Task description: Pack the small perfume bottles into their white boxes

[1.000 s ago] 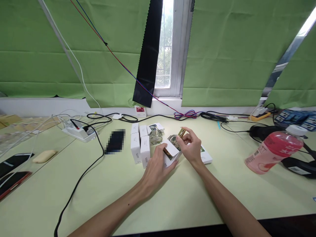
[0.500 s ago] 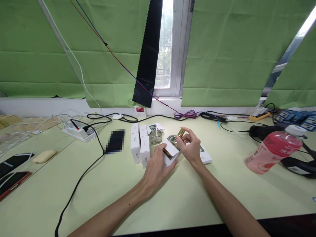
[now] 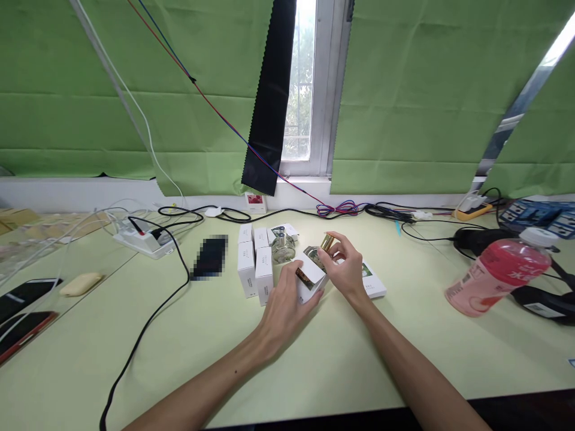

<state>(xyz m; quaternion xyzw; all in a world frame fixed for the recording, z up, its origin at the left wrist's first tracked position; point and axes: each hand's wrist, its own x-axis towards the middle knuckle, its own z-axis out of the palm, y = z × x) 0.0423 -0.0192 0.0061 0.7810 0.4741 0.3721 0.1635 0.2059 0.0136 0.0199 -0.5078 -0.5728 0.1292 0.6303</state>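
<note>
Pinching gold cap (image 3: 327, 242), gripping box (image 3: 315, 270), hands (image 3: 347, 272) adjacent

- Gold cylinder (image 3: 327, 241), centre: shiny, metal-looking, with bright highlights.
- Opened box (image 3: 315, 270), centre: smooth white card, matt outside.
- Glass bottle (image 3: 284, 250), left of centre: clear and glossy, its top reflective.
- Upright boxes (image 3: 247, 268), left of centre: crisp white card, low sheen.
- Table (image 3: 188, 365), across the lower frame: smooth, pale, faintly satin.
- Green curtain (image 3: 426, 90), upper right: creased cloth, mostly matt.
- Black strip (image 3: 268, 102), upper centre: fabric-like, zigzag-edged.
- Drink bottle (image 3: 494, 278), right: glossy see-through plastic.
- Power strip (image 3: 140, 242), left: smooth white plastic.
</note>
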